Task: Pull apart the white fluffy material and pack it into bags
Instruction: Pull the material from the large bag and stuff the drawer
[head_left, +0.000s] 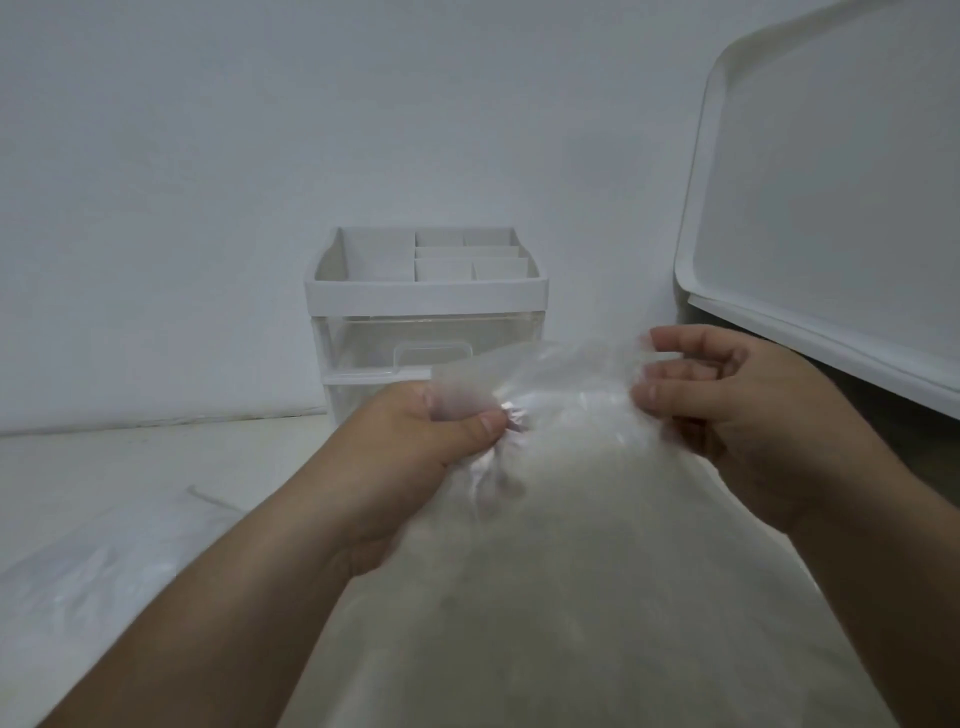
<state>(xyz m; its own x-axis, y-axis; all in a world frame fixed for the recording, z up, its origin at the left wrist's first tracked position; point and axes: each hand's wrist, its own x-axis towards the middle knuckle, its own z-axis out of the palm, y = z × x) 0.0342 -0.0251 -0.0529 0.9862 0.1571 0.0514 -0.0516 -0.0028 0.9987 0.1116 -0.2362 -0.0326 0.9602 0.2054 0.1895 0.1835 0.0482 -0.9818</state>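
A: Item one, hands?
B: Left hand (415, 457): clenched, thumb pressed over curled fingers, pinching a gathered fold of the clear plastic bag (571, 545) at the left side of its mouth. Right hand (727, 405): fingers curled, half closed, gripping the bag's rim on the right side. Rim film blurred between the two hands.

A: Item two, the bag?
B: Large, translucent, filled with white fluffy material (597, 597). Long axis runs from the viewer toward the drawer organizer (426, 312); mouth points at the organizer, bulk lies on the near side of it, filling the lower frame.

A: Item three, surroundings?
B: Organizer: white compartmented top, clear drawer below with handle, standing against the wall (208, 182), directly beyond the bag's mouth; raised film covers part of its drawer front. White tray (831, 208): right of the organizer, propped tilted, just beyond the right hand. More clear plastic sheeting (88, 582): on the pale surface (130, 457), nearer than the organizer and to its left, beside the left forearm.
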